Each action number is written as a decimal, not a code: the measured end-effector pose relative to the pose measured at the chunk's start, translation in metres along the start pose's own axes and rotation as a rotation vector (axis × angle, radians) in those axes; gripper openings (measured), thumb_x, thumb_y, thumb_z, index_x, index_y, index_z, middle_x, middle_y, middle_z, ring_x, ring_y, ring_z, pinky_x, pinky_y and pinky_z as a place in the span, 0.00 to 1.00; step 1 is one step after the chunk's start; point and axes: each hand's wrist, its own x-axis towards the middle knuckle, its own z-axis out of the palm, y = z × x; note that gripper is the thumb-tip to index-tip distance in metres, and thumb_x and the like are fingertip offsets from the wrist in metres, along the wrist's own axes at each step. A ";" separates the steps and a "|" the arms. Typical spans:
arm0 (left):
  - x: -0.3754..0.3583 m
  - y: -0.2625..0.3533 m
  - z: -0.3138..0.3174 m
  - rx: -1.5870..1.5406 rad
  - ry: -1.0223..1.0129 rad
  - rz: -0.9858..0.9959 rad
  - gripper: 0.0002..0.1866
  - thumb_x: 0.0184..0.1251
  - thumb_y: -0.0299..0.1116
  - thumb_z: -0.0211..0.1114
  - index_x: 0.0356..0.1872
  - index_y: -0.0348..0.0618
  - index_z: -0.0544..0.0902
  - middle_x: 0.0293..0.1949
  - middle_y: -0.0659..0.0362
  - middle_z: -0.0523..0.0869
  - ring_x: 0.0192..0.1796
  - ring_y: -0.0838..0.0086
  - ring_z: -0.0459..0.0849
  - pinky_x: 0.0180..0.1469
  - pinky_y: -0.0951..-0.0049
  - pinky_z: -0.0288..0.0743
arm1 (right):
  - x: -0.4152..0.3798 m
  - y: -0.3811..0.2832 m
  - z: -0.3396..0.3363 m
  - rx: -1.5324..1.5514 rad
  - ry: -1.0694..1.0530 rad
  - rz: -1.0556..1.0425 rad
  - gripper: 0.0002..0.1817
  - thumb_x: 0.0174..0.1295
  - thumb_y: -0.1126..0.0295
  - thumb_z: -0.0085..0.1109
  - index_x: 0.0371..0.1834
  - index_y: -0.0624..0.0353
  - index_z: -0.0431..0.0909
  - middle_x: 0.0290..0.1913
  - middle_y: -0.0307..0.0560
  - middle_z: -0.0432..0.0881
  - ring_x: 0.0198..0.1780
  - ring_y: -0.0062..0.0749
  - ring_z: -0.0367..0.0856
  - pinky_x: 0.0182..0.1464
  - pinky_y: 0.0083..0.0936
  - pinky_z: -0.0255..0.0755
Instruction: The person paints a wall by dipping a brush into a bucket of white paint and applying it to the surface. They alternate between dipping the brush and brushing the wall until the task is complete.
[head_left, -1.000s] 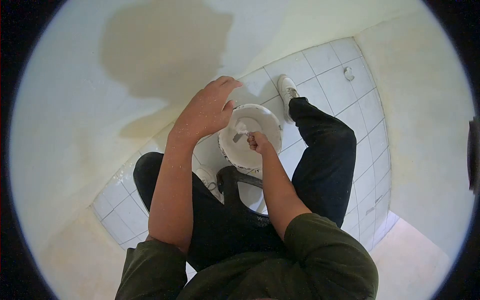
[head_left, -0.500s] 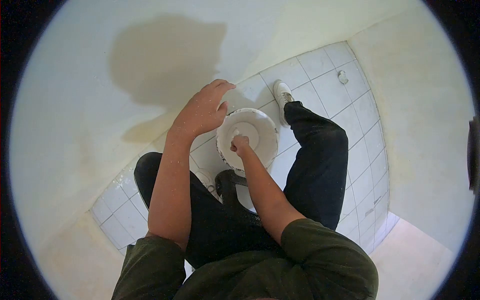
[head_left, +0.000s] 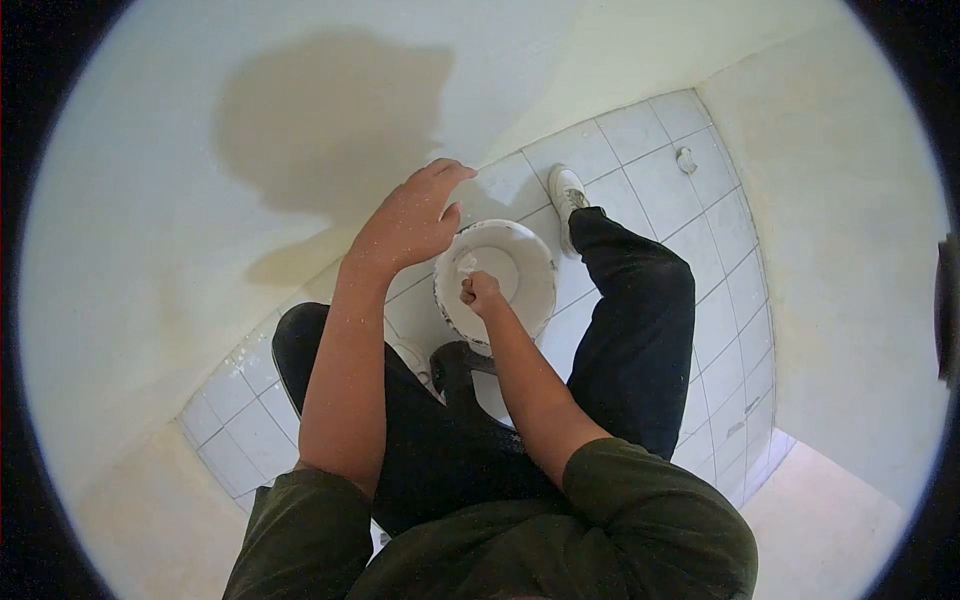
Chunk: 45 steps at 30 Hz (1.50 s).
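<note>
A white bucket (head_left: 540,268) with a dark-specked, stained rim stands on the floor between my legs. My right hand (head_left: 482,292) is over the bucket's mouth, fingers closed in a fist. A small whitish bit shows just past my knuckles against the bucket's inside; what it belongs to is too small to make out. My left hand (head_left: 410,220) hovers above and left of the bucket, near the wall, with thumb and fingers apart and nothing visible in it. White specks dot that hand and forearm.
A black stool (head_left: 455,375) is under me, behind the bucket. My white shoe (head_left: 566,190) rests on the tiled floor (head_left: 640,210) to the right. A pale lump (head_left: 686,160) lies near the corner. The wall (head_left: 150,180) rises close in front, bearing my shadow.
My right hand has shifted very slightly inside the bucket's outline, and the whitish bit has moved a little. My left hand stays raised, almost unmoved. The view has tilted slightly.
</note>
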 end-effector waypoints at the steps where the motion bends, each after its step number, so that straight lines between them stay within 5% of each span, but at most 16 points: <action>1: 0.000 -0.001 0.000 0.008 0.000 0.000 0.23 0.68 0.27 0.60 0.64 0.44 0.75 0.66 0.50 0.76 0.70 0.53 0.73 0.74 0.58 0.65 | -0.002 0.000 0.000 0.024 0.044 0.000 0.07 0.64 0.77 0.48 0.30 0.52 0.66 0.20 0.37 0.63 0.16 0.25 0.55 0.18 0.27 0.47; 5: -0.002 0.000 -0.001 0.013 -0.001 -0.021 0.23 0.68 0.27 0.59 0.65 0.44 0.75 0.66 0.50 0.76 0.70 0.54 0.73 0.74 0.58 0.65 | -0.006 -0.001 -0.010 0.025 0.070 -0.019 0.04 0.65 0.74 0.50 0.31 0.53 0.68 0.19 0.37 0.63 0.16 0.23 0.57 0.17 0.28 0.46; 11: -0.001 0.001 -0.003 0.009 -0.024 -0.016 0.23 0.68 0.27 0.59 0.65 0.44 0.75 0.67 0.49 0.75 0.70 0.53 0.72 0.75 0.58 0.64 | -0.013 -0.030 -0.050 -0.275 -0.092 0.260 0.05 0.71 0.70 0.52 0.36 0.56 0.72 0.21 0.35 0.69 0.16 0.20 0.60 0.18 0.23 0.55; 14: -0.001 0.000 -0.002 0.010 -0.016 -0.004 0.23 0.68 0.27 0.59 0.65 0.44 0.75 0.67 0.49 0.76 0.71 0.54 0.72 0.75 0.58 0.64 | -0.037 -0.057 -0.047 -0.932 0.083 0.128 0.06 0.69 0.68 0.55 0.37 0.58 0.76 0.22 0.36 0.72 0.15 0.21 0.62 0.18 0.25 0.62; 17: -0.002 0.003 -0.002 0.016 0.004 0.008 0.24 0.68 0.26 0.59 0.65 0.43 0.75 0.66 0.48 0.76 0.70 0.53 0.73 0.74 0.58 0.65 | -0.020 -0.106 -0.051 -1.569 -0.016 0.182 0.08 0.66 0.67 0.58 0.34 0.59 0.80 0.22 0.38 0.77 0.15 0.24 0.66 0.19 0.29 0.68; 20: 0.000 0.006 -0.006 -0.017 -0.018 -0.014 0.23 0.67 0.25 0.60 0.65 0.42 0.75 0.66 0.48 0.76 0.70 0.53 0.73 0.74 0.58 0.65 | -0.089 -0.166 -0.007 -1.830 -0.050 0.025 0.11 0.63 0.64 0.62 0.28 0.59 0.83 0.24 0.39 0.81 0.17 0.27 0.72 0.20 0.31 0.71; 22: -0.001 0.006 -0.006 -0.029 -0.001 0.011 0.23 0.67 0.24 0.60 0.64 0.41 0.75 0.65 0.48 0.77 0.69 0.52 0.74 0.73 0.58 0.66 | -0.101 -0.201 -0.002 -1.665 -0.015 -0.112 0.09 0.60 0.65 0.64 0.27 0.58 0.85 0.26 0.40 0.84 0.19 0.28 0.76 0.22 0.31 0.73; 24: -0.001 0.004 -0.005 -0.036 0.011 0.027 0.23 0.66 0.24 0.60 0.63 0.40 0.75 0.64 0.48 0.77 0.68 0.52 0.74 0.73 0.58 0.66 | -0.105 -0.236 0.011 -1.860 -0.099 -0.309 0.08 0.57 0.67 0.64 0.25 0.60 0.83 0.22 0.43 0.81 0.17 0.30 0.74 0.20 0.31 0.69; 26: -0.001 0.002 -0.003 -0.035 0.014 0.038 0.22 0.66 0.24 0.60 0.62 0.40 0.75 0.63 0.47 0.78 0.68 0.51 0.75 0.72 0.58 0.67 | -0.107 -0.246 0.033 -1.280 0.137 -0.397 0.10 0.55 0.69 0.62 0.21 0.64 0.80 0.19 0.47 0.78 0.15 0.32 0.72 0.17 0.33 0.63; 32: 0.000 0.003 -0.001 -0.042 -0.008 -0.004 0.21 0.66 0.24 0.60 0.61 0.39 0.76 0.62 0.47 0.78 0.67 0.51 0.75 0.71 0.57 0.67 | -0.024 -0.271 0.073 -0.828 0.284 -0.649 0.14 0.56 0.70 0.57 0.18 0.69 0.77 0.15 0.51 0.76 0.15 0.37 0.74 0.18 0.37 0.66; 38: 0.003 -0.002 0.004 0.009 -0.074 -0.036 0.21 0.67 0.24 0.60 0.62 0.40 0.76 0.63 0.47 0.78 0.68 0.52 0.74 0.73 0.58 0.67 | 0.038 -0.275 0.072 -0.855 0.293 -0.636 0.15 0.56 0.67 0.59 0.18 0.69 0.77 0.16 0.50 0.77 0.14 0.35 0.73 0.17 0.36 0.65; 45: 0.004 -0.004 0.012 0.076 -0.158 -0.125 0.23 0.68 0.25 0.61 0.65 0.44 0.75 0.66 0.49 0.76 0.71 0.53 0.72 0.74 0.58 0.65 | 0.016 -0.279 0.041 -0.495 0.003 -0.624 0.21 0.67 0.54 0.64 0.29 0.64 0.82 0.16 0.40 0.74 0.13 0.19 0.66 0.14 0.22 0.53</action>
